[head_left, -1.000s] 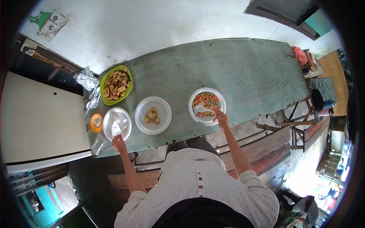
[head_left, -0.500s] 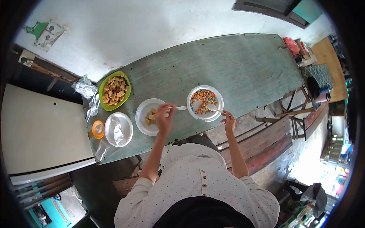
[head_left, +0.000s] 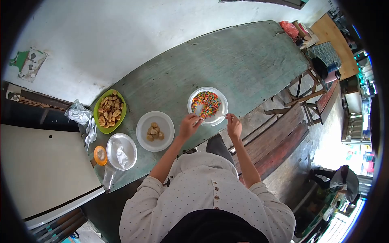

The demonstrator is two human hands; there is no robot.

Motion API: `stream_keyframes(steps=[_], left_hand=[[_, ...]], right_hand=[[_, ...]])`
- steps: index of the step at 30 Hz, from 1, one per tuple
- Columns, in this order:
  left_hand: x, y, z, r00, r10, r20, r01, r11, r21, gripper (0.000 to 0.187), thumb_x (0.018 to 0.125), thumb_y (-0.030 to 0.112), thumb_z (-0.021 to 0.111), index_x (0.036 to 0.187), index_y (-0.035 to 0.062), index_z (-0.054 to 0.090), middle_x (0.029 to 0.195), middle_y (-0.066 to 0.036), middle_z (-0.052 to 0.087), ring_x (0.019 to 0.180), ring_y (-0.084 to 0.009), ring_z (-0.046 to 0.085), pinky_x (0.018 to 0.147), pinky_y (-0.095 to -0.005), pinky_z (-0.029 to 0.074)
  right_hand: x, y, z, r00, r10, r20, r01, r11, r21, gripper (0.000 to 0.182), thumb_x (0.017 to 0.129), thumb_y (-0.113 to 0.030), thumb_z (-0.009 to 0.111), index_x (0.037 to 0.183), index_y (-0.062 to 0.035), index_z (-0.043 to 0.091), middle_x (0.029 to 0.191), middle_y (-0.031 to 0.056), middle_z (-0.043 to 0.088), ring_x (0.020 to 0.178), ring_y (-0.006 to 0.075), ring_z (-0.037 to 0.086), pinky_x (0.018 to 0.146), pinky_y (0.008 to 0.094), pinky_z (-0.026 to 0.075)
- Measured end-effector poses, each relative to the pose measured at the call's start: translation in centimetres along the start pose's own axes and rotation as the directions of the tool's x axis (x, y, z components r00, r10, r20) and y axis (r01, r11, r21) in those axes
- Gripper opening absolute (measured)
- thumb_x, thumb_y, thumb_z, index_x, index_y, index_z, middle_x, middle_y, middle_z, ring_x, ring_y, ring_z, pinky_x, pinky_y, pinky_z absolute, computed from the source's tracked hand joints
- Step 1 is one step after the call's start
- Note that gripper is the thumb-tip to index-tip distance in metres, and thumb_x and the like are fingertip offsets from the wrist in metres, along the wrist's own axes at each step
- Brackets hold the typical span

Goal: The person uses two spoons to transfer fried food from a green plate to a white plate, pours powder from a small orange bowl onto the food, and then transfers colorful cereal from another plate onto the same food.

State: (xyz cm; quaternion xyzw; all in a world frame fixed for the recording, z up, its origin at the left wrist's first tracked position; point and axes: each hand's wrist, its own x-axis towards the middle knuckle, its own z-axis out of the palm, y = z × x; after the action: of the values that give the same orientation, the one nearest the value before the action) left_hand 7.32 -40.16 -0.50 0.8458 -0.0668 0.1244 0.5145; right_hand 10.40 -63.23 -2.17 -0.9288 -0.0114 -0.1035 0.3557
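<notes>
Both my hands are at the near edge of a white plate [head_left: 224, 99] that holds many small multicoloured pieces [head_left: 209, 99], like candies. My right hand [head_left: 234, 126] is closed on the handle of a white spoon [head_left: 221, 116], whose head lies over the plate's right side. At the plate's front left, my left hand [head_left: 189, 126] is closed on another white spoon [head_left: 198, 119]. Only a small part of that spoon shows past the fingers. Left of this hand, a second white plate [head_left: 142, 134] bears several pale brown round pieces [head_left: 154, 132].
A green plate [head_left: 123, 112] of browned snack pieces stands by the wall. Nearer are a white bowl [head_left: 133, 157] with white plastic in it, an orange-rimmed container [head_left: 100, 155], loose white spoons [head_left: 91, 130] and plastic bags [head_left: 79, 113]. A wooden bench [head_left: 275, 141] runs along the right.
My left hand has moved right, from over the plate of brown pieces to the candy plate. My right hand stays beside that plate with its spoon. The camera view has turned slightly.
</notes>
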Motion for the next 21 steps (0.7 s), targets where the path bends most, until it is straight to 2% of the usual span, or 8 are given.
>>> stream_keyframes(steps=[3, 5, 8, 10, 14, 17, 20, 21], left_hand=[[0.2, -2.0, 0.4, 0.989, -0.01, 0.15, 0.012, 1.0, -0.012, 0.019, 0.085, 0.021, 0.061, 0.083, 0.0023, 0.066, 0.072, -0.014, 0.06, 0.065, -0.0256, 0.06, 0.056, -0.0367, 0.045], [0.7, -1.9, 0.3, 0.973, 0.008, 0.23, -0.001, 0.999, -0.033, 0.024, 0.088, 0.023, 0.057, 0.083, 0.0009, 0.064, 0.07, -0.016, 0.059, 0.063, -0.0275, 0.059, 0.056, -0.038, 0.044], [0.8, -1.4, 0.8, 0.946, -0.117, 0.301, 0.146, 0.986, -0.075, 0.031, 0.092, 0.026, 0.05, 0.084, -0.0019, 0.061, 0.067, -0.019, 0.057, 0.059, -0.0317, 0.057, 0.057, -0.0394, 0.043], [1.6, -1.7, 1.4, 0.945, -0.209, 0.25, 0.246, 0.961, -0.126, 0.031, 0.093, 0.025, 0.049, 0.083, -0.0033, 0.059, 0.064, -0.019, 0.057, 0.056, -0.0332, 0.054, 0.056, -0.0383, 0.042], [2.2, -3.0, 3.3, 0.976, -0.193, 0.103, 0.208, 0.964, -0.166, 0.03, 0.093, 0.023, 0.048, 0.084, -0.0035, 0.057, 0.067, -0.02, 0.057, 0.056, -0.032, 0.053, 0.055, -0.0382, 0.041], [2.8, -3.1, 4.5, 0.967, -0.251, -0.028, 0.241, 0.949, -0.202, 0.027, 0.093, 0.02, 0.048, 0.085, -0.0043, 0.056, 0.073, -0.021, 0.056, 0.058, -0.0329, 0.052, 0.056, -0.038, 0.041], [3.6, -1.7, 4.2, 0.953, -0.285, -0.102, 0.271, 0.953, -0.134, 0.027, 0.094, 0.02, 0.048, 0.084, -0.0041, 0.054, 0.073, -0.016, 0.057, 0.057, -0.0249, 0.053, 0.057, -0.0354, 0.042], [3.9, 0.0, 3.7, 0.925, -0.355, -0.139, 0.325, 0.925, -0.198, 0.028, 0.095, 0.02, 0.047, 0.081, -0.0038, 0.053, 0.069, -0.011, 0.055, 0.057, -0.0189, 0.051, 0.055, -0.0327, 0.04]], right_hand=[[0.1, -1.2, 1.0, 0.981, 0.165, 0.101, -0.184, 0.959, 0.217, 0.027, 0.093, -0.026, 0.048, 0.097, -0.0045, 0.063, 0.081, 0.0083, 0.068, 0.054, 0.0165, 0.061, 0.049, 0.0295, 0.047], [0.4, -1.1, 2.5, 0.986, 0.129, 0.109, -0.151, 0.962, 0.226, 0.026, 0.093, -0.025, 0.048, 0.099, -0.0047, 0.063, 0.083, 0.009, 0.068, 0.054, 0.0161, 0.061, 0.05, 0.0289, 0.047], [1.5, -1.0, 3.3, 0.977, 0.106, 0.184, -0.145, 0.966, 0.215, 0.024, 0.093, -0.022, 0.049, 0.102, -0.0049, 0.063, 0.091, 0.0102, 0.067, 0.056, 0.0153, 0.061, 0.052, 0.0273, 0.048], [2.5, -1.3, 3.4, 0.984, -0.075, 0.159, 0.029, 0.961, 0.275, 0.021, 0.093, -0.017, 0.049, 0.104, -0.0048, 0.063, 0.093, 0.0097, 0.066, 0.057, 0.0148, 0.06, 0.054, 0.0266, 0.048], [4.7, -1.9, 1.1, 0.946, -0.167, 0.276, 0.076, 0.947, 0.311, 0.02, 0.092, -0.013, 0.048, 0.104, -0.0046, 0.062, 0.095, 0.0096, 0.064, 0.057, 0.014, 0.058, 0.055, 0.0259, 0.048], [5.9, -1.9, -1.0, 0.92, -0.155, 0.361, -0.024, 0.895, 0.446, 0.02, 0.092, -0.012, 0.048, 0.105, -0.004, 0.062, 0.094, 0.0091, 0.062, 0.056, 0.0133, 0.055, 0.056, 0.0252, 0.047], [7.1, -0.1, -2.6, 0.892, -0.096, 0.443, -0.15, 0.859, 0.489, 0.02, 0.091, -0.013, 0.05, 0.104, -0.0066, 0.063, 0.098, 0.0066, 0.063, 0.061, 0.0131, 0.058, 0.058, 0.0268, 0.049], [7.4, 0.8, -3.0, 0.856, -0.074, 0.512, -0.222, 0.841, 0.493, 0.02, 0.091, -0.013, 0.05, 0.104, -0.0058, 0.063, 0.098, 0.0068, 0.064, 0.062, 0.0121, 0.058, 0.058, 0.0261, 0.048]])
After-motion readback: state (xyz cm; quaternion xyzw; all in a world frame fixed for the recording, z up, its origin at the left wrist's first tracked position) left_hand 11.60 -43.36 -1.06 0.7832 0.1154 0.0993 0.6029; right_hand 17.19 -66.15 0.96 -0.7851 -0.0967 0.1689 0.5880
